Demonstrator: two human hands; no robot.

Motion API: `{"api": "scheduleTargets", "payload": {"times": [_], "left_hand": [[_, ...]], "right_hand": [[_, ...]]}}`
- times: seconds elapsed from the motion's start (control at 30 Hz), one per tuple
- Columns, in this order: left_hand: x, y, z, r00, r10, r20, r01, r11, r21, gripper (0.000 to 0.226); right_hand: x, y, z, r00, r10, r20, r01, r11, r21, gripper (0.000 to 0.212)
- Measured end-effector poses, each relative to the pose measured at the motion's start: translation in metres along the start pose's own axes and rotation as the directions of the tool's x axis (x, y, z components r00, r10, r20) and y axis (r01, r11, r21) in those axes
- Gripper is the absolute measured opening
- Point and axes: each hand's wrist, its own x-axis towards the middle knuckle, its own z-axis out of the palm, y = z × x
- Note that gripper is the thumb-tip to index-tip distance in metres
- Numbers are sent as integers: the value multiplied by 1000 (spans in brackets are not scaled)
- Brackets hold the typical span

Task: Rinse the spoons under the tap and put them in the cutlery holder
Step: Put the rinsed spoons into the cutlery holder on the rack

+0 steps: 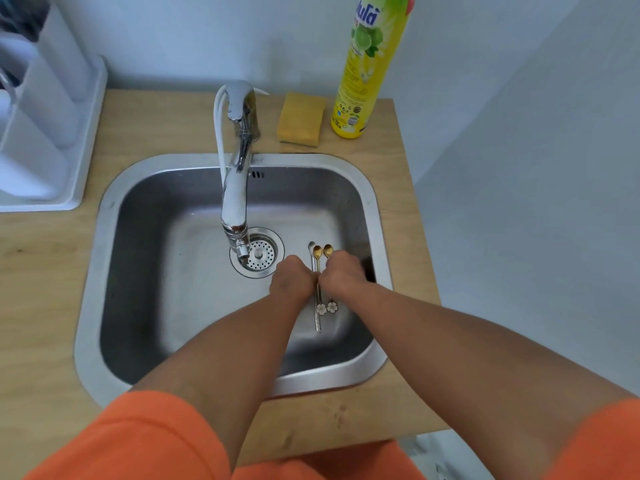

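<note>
Both hands meet near the right wall of the sink [104,258], bare basin to their left up to the drain [257,252]. Left hand [292,278] and right hand [343,273] seem curled on the spoons [318,299]; fingers are hidden. Bowls protrude beyond the knuckles, flower-tipped handles toward the wrists.

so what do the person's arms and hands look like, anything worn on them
Both forearms are bare from above the elbow down. The left hand and right hand wear no gloves, and no rings, watch or bracelet show. The only clothing on the arms is short orange sleeves, plain, with no visible print or markings.
</note>
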Motion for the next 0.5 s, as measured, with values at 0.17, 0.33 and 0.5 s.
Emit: {"api": "scheduleTargets", "payload": {"times": [0.17, 0.33, 0.5], "left_hand": [[6, -7, 4, 1000, -16, -11, 16, 998, -60, 30], [3, -3, -3, 999, 34, 34, -36, 997, 66, 15], [-6, -19, -7, 992, 106, 67, -117, 977, 179, 27]], "right_hand": [[4, 3, 1, 1000, 2, 23, -2, 1000, -21, 20], [9, 1, 8, 999, 20, 26, -19, 1000, -22, 13], [8, -6, 17, 1000, 11, -18, -11, 1000, -27, 16]]}}
